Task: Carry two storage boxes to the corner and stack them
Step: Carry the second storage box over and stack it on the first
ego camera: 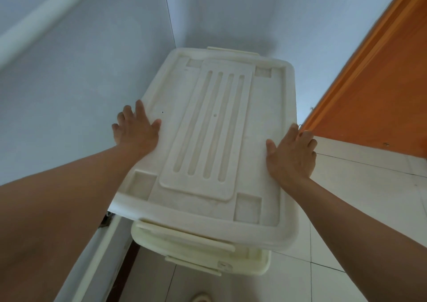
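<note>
A cream-white plastic storage box with a ribbed lid (215, 140) sits on top of a second box of the same kind (240, 264), of which only the near end and its latch show below. The stack stands in the corner where two pale walls meet. My left hand (136, 130) lies over the upper box's left edge, thumb on the lid and fingers down the side. My right hand (292, 156) grips the right edge the same way. The upper box sits slightly askew over the lower one.
An orange wooden door (374, 89) stands close on the right. A pale wall (76, 89) with a white skirting runs along the left. White floor tiles (360, 209) lie to the right and in front. A toe of a shoe (203, 297) shows at the bottom.
</note>
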Demonstrator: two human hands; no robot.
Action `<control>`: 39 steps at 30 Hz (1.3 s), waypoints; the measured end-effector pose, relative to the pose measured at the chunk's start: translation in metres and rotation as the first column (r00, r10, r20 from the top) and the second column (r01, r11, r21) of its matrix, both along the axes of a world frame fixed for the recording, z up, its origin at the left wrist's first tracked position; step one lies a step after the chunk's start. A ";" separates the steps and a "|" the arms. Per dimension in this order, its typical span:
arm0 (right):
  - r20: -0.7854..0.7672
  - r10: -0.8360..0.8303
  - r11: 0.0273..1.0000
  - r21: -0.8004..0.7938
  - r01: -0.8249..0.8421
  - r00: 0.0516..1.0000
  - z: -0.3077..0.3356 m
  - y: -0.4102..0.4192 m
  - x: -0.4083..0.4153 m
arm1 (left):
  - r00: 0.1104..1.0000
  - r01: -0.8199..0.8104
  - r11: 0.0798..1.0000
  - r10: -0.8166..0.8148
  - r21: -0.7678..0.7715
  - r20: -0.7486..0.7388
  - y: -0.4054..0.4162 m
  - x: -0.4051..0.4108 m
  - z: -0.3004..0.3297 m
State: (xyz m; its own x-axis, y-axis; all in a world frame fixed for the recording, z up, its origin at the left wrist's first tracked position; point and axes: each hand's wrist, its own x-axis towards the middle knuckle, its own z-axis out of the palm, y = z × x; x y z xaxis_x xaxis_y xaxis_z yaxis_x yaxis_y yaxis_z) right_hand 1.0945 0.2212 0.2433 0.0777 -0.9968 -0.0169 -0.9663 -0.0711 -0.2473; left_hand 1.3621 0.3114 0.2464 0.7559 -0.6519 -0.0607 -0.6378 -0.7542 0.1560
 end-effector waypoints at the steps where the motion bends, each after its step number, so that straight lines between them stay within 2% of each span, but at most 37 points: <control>1: -0.002 0.023 1.000 0.000 -0.023 1.000 0.002 0.001 0.000 | 1.000 0.011 1.000 -0.011 -0.001 0.019 0.001 -0.005 0.001; 8: 0.030 0.140 0.990 0.015 -0.140 0.990 0.020 0.012 -0.011 | 1.000 0.017 1.000 -0.017 0.021 -0.001 0.018 -0.046 0.019; 20: 0.014 0.315 0.949 0.022 -0.315 0.949 0.057 0.052 -0.025 | 0.991 0.015 0.999 -0.008 0.045 -0.137 0.068 -0.128 0.055; 27: 0.036 0.347 0.937 0.025 -0.348 0.937 0.068 0.076 -0.041 | 0.986 0.011 1.000 -0.007 0.021 -0.169 0.103 -0.159 0.071; 39: 0.024 0.395 0.918 0.003 -0.396 0.918 0.104 0.133 -0.116 | 0.986 0.019 1.000 -0.019 -0.002 -0.169 0.153 -0.250 0.109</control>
